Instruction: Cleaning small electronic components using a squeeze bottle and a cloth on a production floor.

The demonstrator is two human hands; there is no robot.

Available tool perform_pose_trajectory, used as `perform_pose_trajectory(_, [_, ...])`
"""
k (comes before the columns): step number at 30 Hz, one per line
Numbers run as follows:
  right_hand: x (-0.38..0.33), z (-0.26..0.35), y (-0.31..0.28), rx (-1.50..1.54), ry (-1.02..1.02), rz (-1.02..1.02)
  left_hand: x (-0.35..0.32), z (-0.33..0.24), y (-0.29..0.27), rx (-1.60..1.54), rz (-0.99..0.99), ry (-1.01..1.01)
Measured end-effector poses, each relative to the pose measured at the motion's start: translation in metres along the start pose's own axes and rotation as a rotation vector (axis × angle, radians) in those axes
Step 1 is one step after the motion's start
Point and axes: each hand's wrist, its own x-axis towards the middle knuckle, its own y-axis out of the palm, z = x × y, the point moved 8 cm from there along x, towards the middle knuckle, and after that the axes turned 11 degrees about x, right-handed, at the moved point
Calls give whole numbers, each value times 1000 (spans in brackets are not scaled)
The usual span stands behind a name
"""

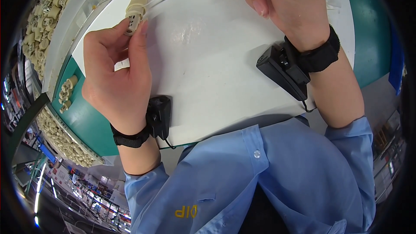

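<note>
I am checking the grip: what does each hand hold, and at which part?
The left hand pinches a beige plastic part by its lower end; the right hand holds nothing visible.

Small cream ribbed plastic socket part point(134, 14): matt, moulded, smooth w/ ridges. White flat sheet work mat point(216, 52): smooth, slight sheen, looks like plastic or coated paper. Green bench top point(89, 121): smooth, semi-matt. Black boxy plastic wrist units point(159, 115): matt, hard. Black woven cloth wrist straps point(323, 54): rough, fabric. Light blue cloth shirt point(277, 177): soft, matt, w/ pale glossy plastic button point(257, 154).
</note>
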Motion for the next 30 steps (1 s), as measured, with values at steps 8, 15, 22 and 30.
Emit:
perform_pose_trajectory(8, [1, 2, -2, -21, 0, -9, 0, 3, 1, -70, -41, -20])
perform_pose_trajectory(15, [1, 4, 0, 15, -18, 4, 3, -6, -6, 0, -79, 35])
perform_pose_trajectory(22, [1, 3, 2, -17, -16, 25, 6, -18, -11, 93, -98, 144])
perform_pose_trajectory(30, [0, 1, -1, -11, 2, 19, 5, -16, -10, 117, -57, 28])
